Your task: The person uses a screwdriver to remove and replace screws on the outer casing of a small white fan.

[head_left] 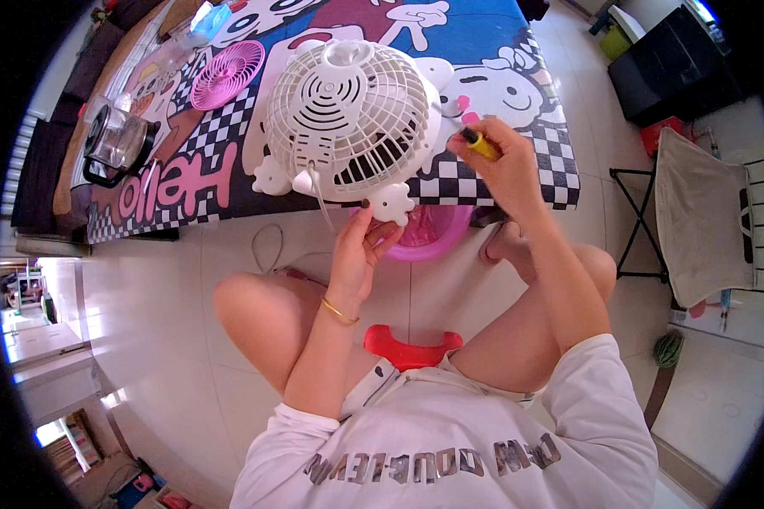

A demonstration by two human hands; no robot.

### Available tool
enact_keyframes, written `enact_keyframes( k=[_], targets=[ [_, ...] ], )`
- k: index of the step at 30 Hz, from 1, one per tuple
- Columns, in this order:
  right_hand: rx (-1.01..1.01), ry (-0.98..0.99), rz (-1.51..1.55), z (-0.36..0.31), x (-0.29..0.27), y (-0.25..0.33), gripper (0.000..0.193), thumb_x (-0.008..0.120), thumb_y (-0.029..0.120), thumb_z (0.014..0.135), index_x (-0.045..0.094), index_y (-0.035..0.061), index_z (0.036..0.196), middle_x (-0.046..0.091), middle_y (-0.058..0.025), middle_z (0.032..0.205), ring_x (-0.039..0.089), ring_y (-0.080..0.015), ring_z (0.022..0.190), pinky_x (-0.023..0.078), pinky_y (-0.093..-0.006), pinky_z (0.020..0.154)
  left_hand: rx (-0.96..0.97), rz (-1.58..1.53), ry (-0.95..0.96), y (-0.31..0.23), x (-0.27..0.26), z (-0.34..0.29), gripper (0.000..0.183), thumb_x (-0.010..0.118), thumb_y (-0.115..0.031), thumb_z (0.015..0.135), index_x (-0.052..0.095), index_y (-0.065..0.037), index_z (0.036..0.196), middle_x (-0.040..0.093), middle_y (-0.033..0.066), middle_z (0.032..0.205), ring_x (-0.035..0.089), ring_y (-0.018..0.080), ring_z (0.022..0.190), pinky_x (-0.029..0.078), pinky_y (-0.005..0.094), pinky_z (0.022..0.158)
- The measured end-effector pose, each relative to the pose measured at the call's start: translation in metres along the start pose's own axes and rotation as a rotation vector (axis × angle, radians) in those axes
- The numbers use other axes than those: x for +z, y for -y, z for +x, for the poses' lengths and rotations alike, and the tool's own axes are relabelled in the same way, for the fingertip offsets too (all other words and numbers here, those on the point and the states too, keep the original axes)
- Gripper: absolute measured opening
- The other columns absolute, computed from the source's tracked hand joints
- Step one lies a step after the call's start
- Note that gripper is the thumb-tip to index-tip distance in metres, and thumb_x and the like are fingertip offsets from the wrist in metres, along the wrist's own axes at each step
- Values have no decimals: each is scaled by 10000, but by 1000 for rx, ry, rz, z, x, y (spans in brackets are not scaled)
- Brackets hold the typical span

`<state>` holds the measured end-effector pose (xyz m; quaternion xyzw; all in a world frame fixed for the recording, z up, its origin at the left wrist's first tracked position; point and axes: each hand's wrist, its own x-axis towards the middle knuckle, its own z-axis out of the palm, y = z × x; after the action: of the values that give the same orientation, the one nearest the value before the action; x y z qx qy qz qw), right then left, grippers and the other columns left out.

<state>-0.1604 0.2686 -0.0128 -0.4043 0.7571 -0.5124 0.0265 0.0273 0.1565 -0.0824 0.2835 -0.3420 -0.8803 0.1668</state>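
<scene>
A white electric fan (pixel 346 110) lies on the table with its slotted rear grille facing up and its cord (pixel 321 201) hanging over the front edge. White animal-shaped pieces stick out round its rim. My left hand (pixel 358 253) grips the front one, a small bear-shaped piece (pixel 388 204), with the thumb on its side and the fingers under it. In my right hand (pixel 511 165), closed round the handle, is a screwdriver (pixel 481 144) with a yellow and black grip. Its shaft points toward the fan's right side, apart from the front piece.
On the patterned tablecloth (pixel 501 174) are a pink round fan grille (pixel 227 75), a glass jug (pixel 119 140) and a blue tissue pack (pixel 210 21). A pink basin (pixel 433 231) sits under the table edge. A red stool (pixel 412 348) is below me; a folding chair (pixel 700 216) stands at right.
</scene>
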Motion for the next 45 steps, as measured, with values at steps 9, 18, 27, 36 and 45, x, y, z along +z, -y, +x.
enact_keyframes(
  k=[9,18,27,36,45],
  targets=[
    [-101,232,235,-31,42,20,156,680,-3,702,626,40,841,642,-51,786,553,-117,648,429,-220,595,-12,-19,-24,1,-2,1,334,489,-286,891,501,-13,1082,587,118,1018,594,213,931,511,342,826],
    [-304,254,83,-39,62,-3,253,657,49,641,610,106,884,640,-69,765,626,-247,651,483,-310,544,-40,-18,-65,-2,2,-1,258,493,-244,889,522,-26,1025,592,95,952,601,180,863,522,326,797],
    [-317,254,83,-38,63,1,143,656,8,717,629,32,856,649,-93,756,647,-206,640,492,-260,545,-16,-35,-32,0,0,1,290,494,-275,891,505,-24,1035,584,99,966,603,195,882,532,324,784],
    [-297,297,69,-36,57,4,236,659,-46,661,626,32,882,654,-104,785,651,-216,667,497,-259,566,-17,-22,-35,-1,2,-1,294,486,-268,895,497,-22,1055,578,100,988,599,194,897,525,326,807],
    [-266,378,-39,-36,48,3,315,672,65,607,601,120,909,632,-53,706,618,-236,598,473,-313,514,-10,29,-60,-2,3,-2,277,483,-279,893,537,-32,1009,600,85,931,610,181,868,528,303,761]
  ],
)
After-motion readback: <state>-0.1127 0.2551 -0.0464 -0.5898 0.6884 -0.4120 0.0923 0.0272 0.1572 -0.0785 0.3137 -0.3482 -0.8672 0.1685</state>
